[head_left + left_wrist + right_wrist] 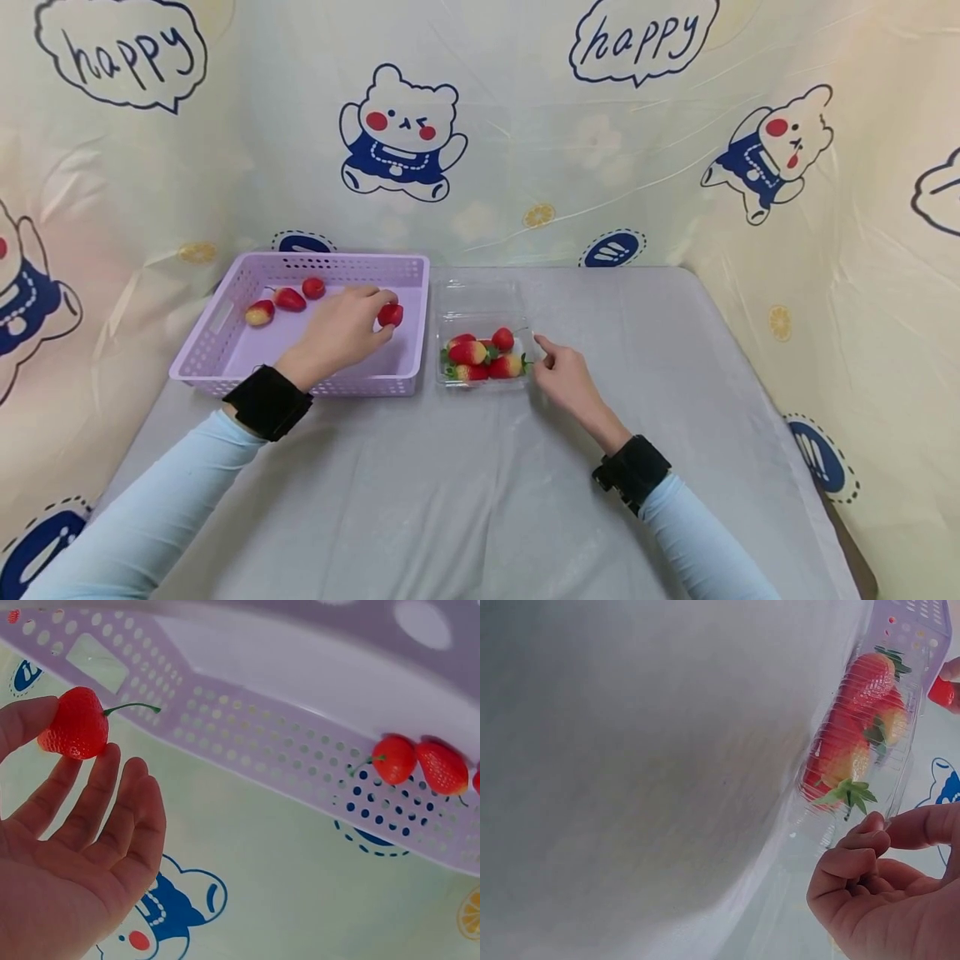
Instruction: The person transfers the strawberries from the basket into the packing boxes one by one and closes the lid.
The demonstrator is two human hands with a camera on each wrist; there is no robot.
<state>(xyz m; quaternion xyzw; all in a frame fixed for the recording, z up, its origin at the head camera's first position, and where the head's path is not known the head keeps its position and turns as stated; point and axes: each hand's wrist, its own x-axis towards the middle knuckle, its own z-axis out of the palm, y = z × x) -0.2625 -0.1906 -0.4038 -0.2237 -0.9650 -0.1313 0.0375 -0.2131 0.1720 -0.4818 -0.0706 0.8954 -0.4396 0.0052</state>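
Note:
Over the right part of the purple basket [300, 385], my left hand [341, 332] pinches a red strawberry [391, 314] between thumb and fingertips. In the left wrist view, that strawberry [79, 726] shows a thin green stem. Several more strawberries, one of them a yellow-and-red strawberry [259, 313], lie at the basket's left and back. Beside the basket stands a clear plastic box [487, 323] with its lid tipped back, holding several strawberries [468, 353]. My right hand [567, 377] pinches the box's right edge between thumb and curled index finger, seen closely in the right wrist view.
A grey cloth [420, 492] covers the table, with faint folds toward the front. Behind and at both sides hangs a pale curtain [517, 142] printed with bears and lettering. The basket's wall stands close to the box's left side.

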